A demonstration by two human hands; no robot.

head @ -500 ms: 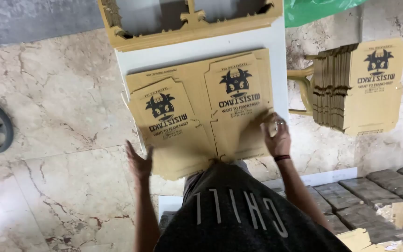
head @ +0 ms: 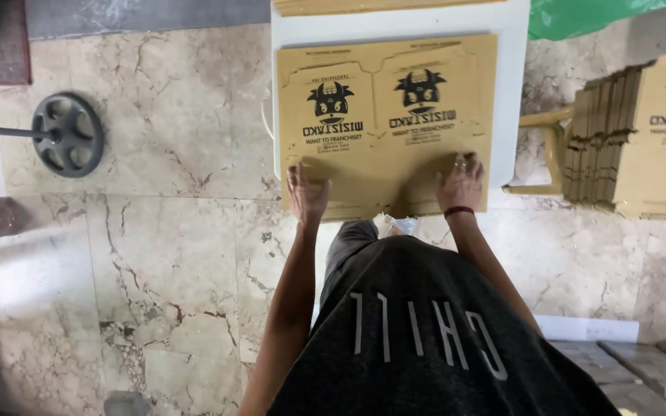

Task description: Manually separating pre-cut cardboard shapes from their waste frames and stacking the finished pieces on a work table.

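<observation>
A flat brown cardboard box blank point(head: 387, 115), printed with two black horned emblems, is laid out on a white table point(head: 512, 92), and both hands are pressed onto its near edge. The left hand point(head: 307, 192) is spread open, palm down, on the near left corner of the blank, where the card overhangs the table edge; the right hand point(head: 461, 185), with a dark band at the wrist, is laid flat with fingers apart on the near right part. Nothing is gripped by either hand; the card is only held down. The step in hand is judged to be the flattening or creasing of the near flap, since a fold line appears to be raised between the two hands. For the next move, steady downward pressure along that crease would be called for, with the blank kept square to the table so that it is not slid off the overhanging side. A stack of like blanks point(head: 634, 139) is stood on edge to the right, well apart, and a round weight plate point(head: 68, 135) is seen on the marble floor point(head: 171, 254) to the left.
</observation>
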